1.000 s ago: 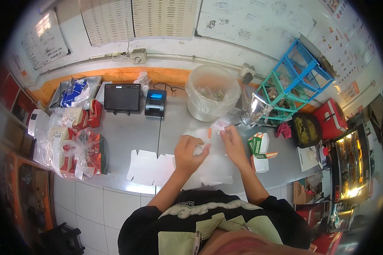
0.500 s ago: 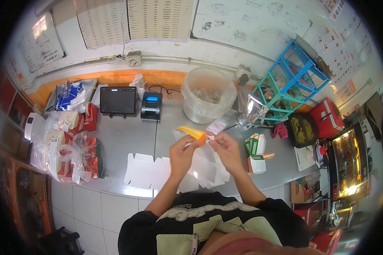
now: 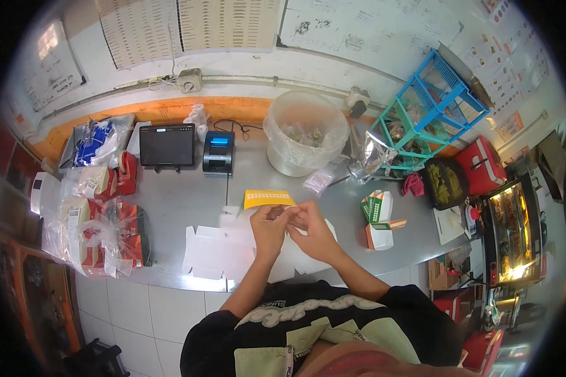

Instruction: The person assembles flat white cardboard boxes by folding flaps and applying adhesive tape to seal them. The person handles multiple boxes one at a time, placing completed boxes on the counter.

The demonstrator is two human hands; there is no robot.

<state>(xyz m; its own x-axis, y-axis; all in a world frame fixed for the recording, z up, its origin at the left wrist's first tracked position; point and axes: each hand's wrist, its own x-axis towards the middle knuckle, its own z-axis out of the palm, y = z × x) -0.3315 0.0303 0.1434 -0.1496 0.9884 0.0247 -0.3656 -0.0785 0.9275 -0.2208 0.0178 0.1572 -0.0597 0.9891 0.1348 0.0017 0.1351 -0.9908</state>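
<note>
Both hands meet over the counter on a yellow carton blank (image 3: 267,198) with rows of pale marks, which stands curved above the fingers. My left hand (image 3: 268,231) is closed on its lower edge. My right hand (image 3: 312,234) pinches close beside it, fingertips nearly touching the left ones; the exact fold between them is hidden. Under the hands, flat white carton blanks (image 3: 210,254) with notched edges lie overlapped on the counter. To the right of my hands sits a part-folded white, orange and green carton (image 3: 380,235) with its flaps up.
A steel counter (image 3: 170,213) carries a lined white bucket (image 3: 300,144), a tablet (image 3: 167,146) and a small black printer (image 3: 218,152). Wrapped red packs (image 3: 116,232) fill the left end. A blue-green rack (image 3: 421,119) stands back right, near a lit display case (image 3: 514,232).
The yellow carton has turned from a slanted, edge-on pose to show its broad yellow face. My right hand has come left and down, closer to my left hand.
</note>
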